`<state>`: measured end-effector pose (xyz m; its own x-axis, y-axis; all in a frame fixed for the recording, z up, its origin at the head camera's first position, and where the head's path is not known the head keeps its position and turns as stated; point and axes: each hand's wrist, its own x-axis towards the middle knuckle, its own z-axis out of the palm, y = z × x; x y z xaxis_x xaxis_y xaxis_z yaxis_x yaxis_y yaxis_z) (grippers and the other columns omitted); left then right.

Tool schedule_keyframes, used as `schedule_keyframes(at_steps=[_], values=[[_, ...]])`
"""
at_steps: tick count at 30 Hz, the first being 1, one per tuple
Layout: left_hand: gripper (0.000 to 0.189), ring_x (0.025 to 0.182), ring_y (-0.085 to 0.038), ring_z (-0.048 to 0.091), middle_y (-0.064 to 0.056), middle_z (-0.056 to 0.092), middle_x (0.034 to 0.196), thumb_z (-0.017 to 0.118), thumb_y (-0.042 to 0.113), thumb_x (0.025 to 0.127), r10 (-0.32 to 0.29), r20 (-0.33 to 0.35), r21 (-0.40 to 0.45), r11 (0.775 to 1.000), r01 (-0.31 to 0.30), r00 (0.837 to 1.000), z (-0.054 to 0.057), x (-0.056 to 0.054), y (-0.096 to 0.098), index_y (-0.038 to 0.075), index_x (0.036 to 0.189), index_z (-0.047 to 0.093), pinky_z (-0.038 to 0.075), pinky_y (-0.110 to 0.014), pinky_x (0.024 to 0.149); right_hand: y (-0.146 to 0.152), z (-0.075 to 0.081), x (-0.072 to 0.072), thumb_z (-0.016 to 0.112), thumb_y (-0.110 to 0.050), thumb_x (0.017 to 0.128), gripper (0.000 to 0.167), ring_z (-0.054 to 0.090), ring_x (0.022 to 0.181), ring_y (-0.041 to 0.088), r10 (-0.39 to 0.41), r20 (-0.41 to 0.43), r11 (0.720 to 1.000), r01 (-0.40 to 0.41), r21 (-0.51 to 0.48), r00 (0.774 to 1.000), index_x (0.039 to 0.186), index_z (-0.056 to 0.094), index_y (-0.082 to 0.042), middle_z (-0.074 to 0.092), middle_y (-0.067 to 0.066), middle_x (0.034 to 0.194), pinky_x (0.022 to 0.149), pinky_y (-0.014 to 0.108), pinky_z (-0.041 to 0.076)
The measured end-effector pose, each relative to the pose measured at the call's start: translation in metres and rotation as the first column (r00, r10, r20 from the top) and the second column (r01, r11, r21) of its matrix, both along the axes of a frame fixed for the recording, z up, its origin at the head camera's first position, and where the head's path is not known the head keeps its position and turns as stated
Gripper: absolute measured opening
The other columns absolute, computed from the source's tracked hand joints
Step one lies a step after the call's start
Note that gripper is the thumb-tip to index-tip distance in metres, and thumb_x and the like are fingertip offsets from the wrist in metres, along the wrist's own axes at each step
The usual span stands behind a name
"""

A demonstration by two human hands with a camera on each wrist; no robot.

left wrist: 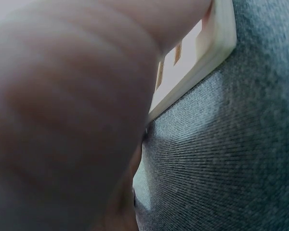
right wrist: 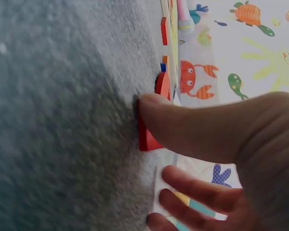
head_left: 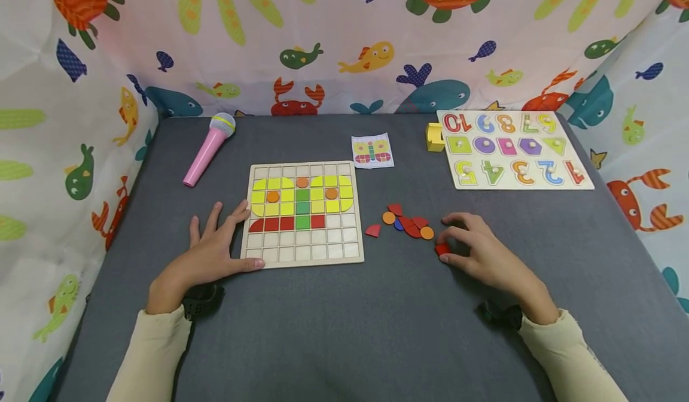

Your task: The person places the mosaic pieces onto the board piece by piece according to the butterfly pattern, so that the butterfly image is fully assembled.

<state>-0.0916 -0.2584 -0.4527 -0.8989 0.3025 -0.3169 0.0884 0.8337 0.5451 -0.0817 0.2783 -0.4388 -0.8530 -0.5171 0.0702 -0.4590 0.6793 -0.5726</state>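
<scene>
A wooden grid board (head_left: 334,252) lies on the table, with yellow, green, orange and red tiles filling its upper and middle squares. My left hand (head_left: 207,252) is spread at its left side, thumb resting on the near left corner and index fingertip at the left edge. In the left wrist view the board's corner (left wrist: 207,57) shows beyond the blurred hand. To the right of the board, my right hand (head_left: 479,246) pinches a red tile (head_left: 442,249) between thumb and index finger, low at the tabletop. The right wrist view shows the thumb against this red tile (right wrist: 151,139).
Loose red, orange and blue pieces (head_left: 412,230) lie between board and right hand. A small pattern card (head_left: 372,151) sits behind them. A pink microphone (head_left: 207,151) lies back left; a number puzzle (head_left: 517,151) leans on a yellow block (head_left: 433,137) at back right.
</scene>
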Motion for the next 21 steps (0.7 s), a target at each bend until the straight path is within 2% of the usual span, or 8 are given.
schedule_keyframes(at_steps=[5,8,10,14,21], values=[[0.122,0.159,-0.050,-0.017,-0.012,0.000,0.180,0.084,0.066,0.083,0.001,-0.008,0.001,1.000,-0.001,1.000,-0.001,0.000,0.000,0.011,0.171,0.020,-0.022,-0.076,0.113,-0.003,-0.001,0.002,0.090,0.002,0.083,0.032,0.053,0.114,0.026,0.016,-0.105,1.000,-0.017,-0.004,0.994,0.100,0.070,-0.015,0.061,0.006,0.120,0.092,0.046,0.048],[0.123,0.159,-0.049,-0.017,-0.012,0.000,0.180,0.084,0.066,0.083,0.005,-0.008,-0.004,1.000,-0.005,1.000,-0.002,0.000,-0.001,0.012,0.171,0.019,-0.022,-0.075,0.113,-0.004,-0.002,0.001,0.090,0.006,0.081,0.035,0.057,0.100,0.014,0.046,-0.144,0.998,-0.050,-0.024,0.989,0.099,0.068,-0.015,0.063,-0.004,0.108,0.083,0.036,0.051],[0.123,0.159,-0.049,-0.017,-0.012,0.000,0.180,0.084,0.067,0.083,0.006,-0.004,-0.006,1.000,-0.006,1.000,-0.001,0.000,-0.001,0.012,0.172,0.019,-0.022,-0.075,0.113,-0.004,-0.001,0.001,0.088,0.009,0.082,0.035,0.058,0.092,0.010,0.072,-0.150,0.996,-0.079,-0.043,0.986,0.100,0.068,-0.014,0.064,-0.007,0.102,0.078,0.033,0.053],[0.123,0.159,-0.050,-0.016,-0.014,0.002,0.180,0.084,0.067,0.083,0.005,0.001,-0.002,1.000,-0.005,1.000,-0.001,0.001,-0.002,0.011,0.172,0.019,-0.021,-0.076,0.113,-0.004,0.004,-0.001,0.085,0.011,0.083,0.032,0.059,0.081,0.006,0.092,-0.122,0.993,-0.100,-0.059,0.988,0.100,0.070,-0.012,0.066,-0.008,0.093,0.071,0.032,0.056],[0.122,0.159,-0.049,-0.017,-0.012,0.001,0.180,0.084,0.067,0.083,0.002,-0.003,0.000,1.000,-0.002,1.000,-0.002,0.000,-0.002,0.012,0.171,0.020,-0.022,-0.076,0.113,-0.009,0.014,-0.005,0.082,0.005,0.090,0.024,0.064,0.080,0.008,0.022,0.002,0.996,-0.022,-0.086,1.000,0.102,0.072,-0.013,0.073,-0.006,0.093,0.074,0.026,0.057]])
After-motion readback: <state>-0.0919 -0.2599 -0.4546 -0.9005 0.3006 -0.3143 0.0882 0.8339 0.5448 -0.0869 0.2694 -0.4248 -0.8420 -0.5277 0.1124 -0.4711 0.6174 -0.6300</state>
